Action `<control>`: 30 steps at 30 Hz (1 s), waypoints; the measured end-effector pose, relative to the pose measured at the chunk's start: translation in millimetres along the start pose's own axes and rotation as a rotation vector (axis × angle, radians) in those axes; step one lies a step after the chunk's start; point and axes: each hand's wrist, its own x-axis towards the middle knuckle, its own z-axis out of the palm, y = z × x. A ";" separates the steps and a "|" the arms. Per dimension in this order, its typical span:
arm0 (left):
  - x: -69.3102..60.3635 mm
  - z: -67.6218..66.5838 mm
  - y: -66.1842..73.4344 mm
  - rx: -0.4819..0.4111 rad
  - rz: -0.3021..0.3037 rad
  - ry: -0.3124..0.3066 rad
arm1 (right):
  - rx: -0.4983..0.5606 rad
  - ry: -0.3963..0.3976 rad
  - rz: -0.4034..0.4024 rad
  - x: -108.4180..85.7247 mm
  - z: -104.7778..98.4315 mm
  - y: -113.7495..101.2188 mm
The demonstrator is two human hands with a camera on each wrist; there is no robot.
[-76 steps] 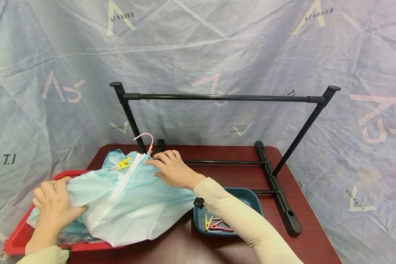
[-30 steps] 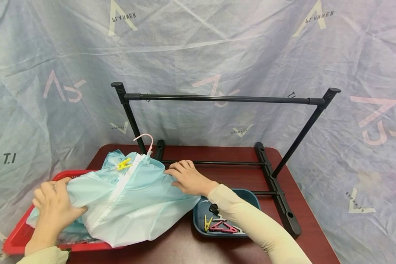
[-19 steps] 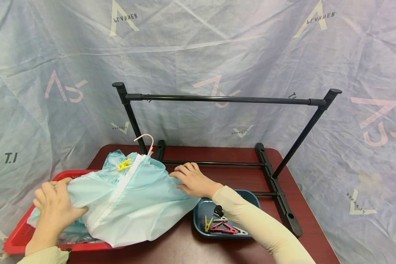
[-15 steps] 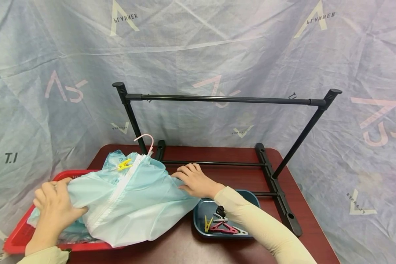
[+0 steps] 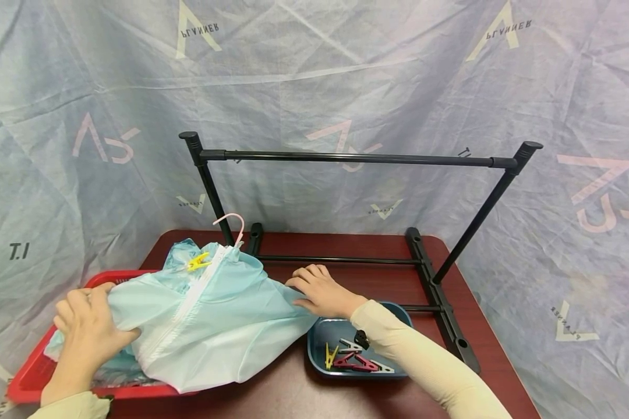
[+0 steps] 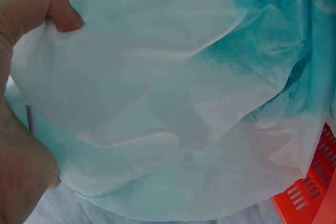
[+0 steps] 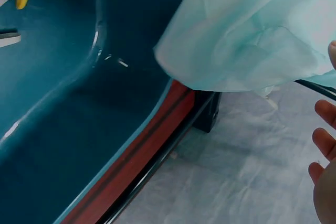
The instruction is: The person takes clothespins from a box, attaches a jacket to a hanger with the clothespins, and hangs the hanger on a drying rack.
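Observation:
A pale blue-to-white jacket [image 5: 225, 326] with a white zip lies spread over the red basket [image 5: 26, 372]. A pink hanger [image 5: 236, 221] pokes its hook out at the collar. One yellow clothespin [image 5: 197, 261] sits near the top of the zip. My left hand [image 5: 86, 326] grips the jacket's left side, fabric between thumb and fingers; the left wrist view shows the cloth [image 6: 131, 93] close up. My right hand [image 5: 326, 291] is at the sleeve on the other side, fingers extended and loosely bent. In the right wrist view, its fingertips [image 7: 325, 109] stand beside the sleeve end [image 7: 210, 56].
A dark blue tray [image 5: 314, 364] holds several clothespins, yellow, pink and grey, under my right forearm. Behind stands a black clothes rack [image 5: 346, 156] on the dark red table [image 5: 272, 401]. More bluish clothing [image 5: 117, 369] lies in the basket. A printed grey sheet [image 5: 314, 70] hangs behind.
My right hand has slid from near the collar rightward and down along the sleeve, uncovering the shoulder. The left hand, hanger and yellow clothespin look unmoved.

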 end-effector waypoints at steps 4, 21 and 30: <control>0.3 0.0 0.3 0.000 -0.001 -0.003 | -0.002 -0.001 -0.013 -4.7 0.7 1.6; -0.6 0.2 -0.2 0.004 -0.014 -0.026 | -0.054 -0.020 -0.039 -26.3 8.9 9.9; -0.1 -0.3 0.9 0.005 -0.023 -0.036 | -0.037 -0.061 -0.018 -42.2 16.7 11.6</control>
